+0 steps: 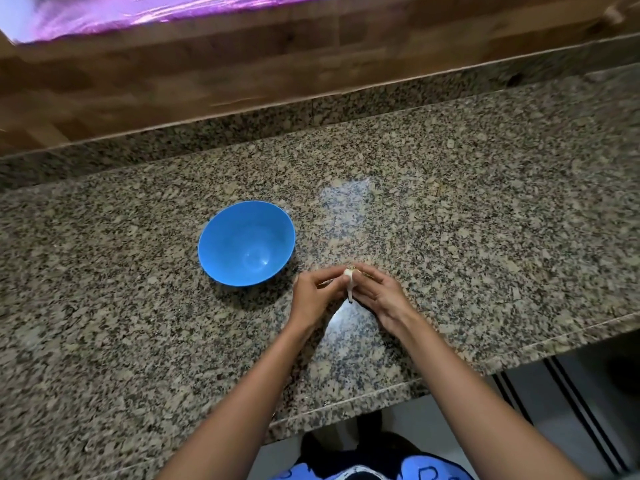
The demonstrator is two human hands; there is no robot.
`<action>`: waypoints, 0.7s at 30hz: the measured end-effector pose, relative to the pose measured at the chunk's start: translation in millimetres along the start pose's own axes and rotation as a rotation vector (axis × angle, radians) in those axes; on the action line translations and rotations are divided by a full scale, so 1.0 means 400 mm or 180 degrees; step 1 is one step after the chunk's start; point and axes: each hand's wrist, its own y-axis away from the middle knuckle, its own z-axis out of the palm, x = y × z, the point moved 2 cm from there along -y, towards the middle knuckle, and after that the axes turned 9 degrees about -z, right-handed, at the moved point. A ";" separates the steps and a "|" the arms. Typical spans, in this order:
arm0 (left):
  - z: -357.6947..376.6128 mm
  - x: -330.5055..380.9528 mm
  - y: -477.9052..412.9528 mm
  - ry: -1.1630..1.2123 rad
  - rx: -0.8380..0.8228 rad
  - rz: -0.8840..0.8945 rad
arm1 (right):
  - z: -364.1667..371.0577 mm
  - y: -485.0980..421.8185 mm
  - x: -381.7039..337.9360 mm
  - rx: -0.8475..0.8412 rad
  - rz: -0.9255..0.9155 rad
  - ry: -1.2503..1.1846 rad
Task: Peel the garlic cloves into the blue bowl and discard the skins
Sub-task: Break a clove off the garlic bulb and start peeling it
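A blue bowl (246, 242) stands upright on the granite counter with nothing visible inside. Just to its right, my left hand (313, 295) and my right hand (375, 293) meet above the counter. Between their fingertips they pinch a small white garlic piece (349, 279) with a stalk pointing down towards me. Most of the garlic is hidden by the fingers.
The speckled granite counter (467, 216) runs across the view, its front edge at the lower right. A low granite upstand and a wooden wall panel (214, 64) rise behind it. Floor and dark rails show below the edge at the right.
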 end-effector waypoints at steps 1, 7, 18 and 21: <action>-0.001 -0.001 0.001 -0.0039 0.0026 0.0013 | 0.001 0.001 0.002 -0.0016 0.0005 0.0006; -0.007 0.008 -0.009 -0.0304 0.0038 -0.0064 | -0.001 0.008 -0.001 -0.0039 0.0051 -0.0054; 0.016 0.033 -0.018 -0.2048 0.0366 0.0604 | 0.007 0.018 -0.008 0.0062 0.0022 0.0015; 0.008 0.026 -0.028 -0.1899 0.0442 0.0528 | 0.011 0.019 -0.006 0.0126 -0.0072 0.0087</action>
